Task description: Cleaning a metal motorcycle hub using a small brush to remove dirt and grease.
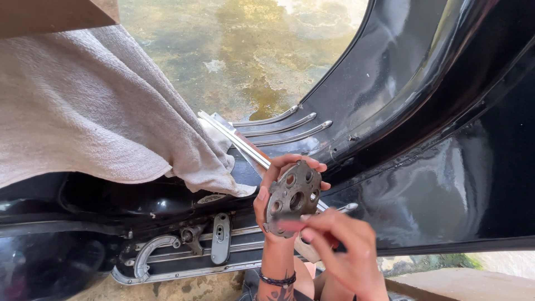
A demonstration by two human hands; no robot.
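My left hand [273, 192] holds a round grey metal plate [293, 196] with several holes, its face turned toward me. Fingers wrap its rim from behind. My right hand [337, 245] sits just below and to the right, fingertips touching the plate's lower edge; whether it pinches a small part I cannot tell. Both hands hover over the floorboard of a black scooter body [401, 111].
A grey towel [95, 106] drapes over the scooter's left side. Chrome floor strips [278, 131] and a metal rail [237, 139] lie behind the hands. A bracket and pedal fittings [220, 238] sit lower left. Stained concrete ground [239, 50] shows beyond.
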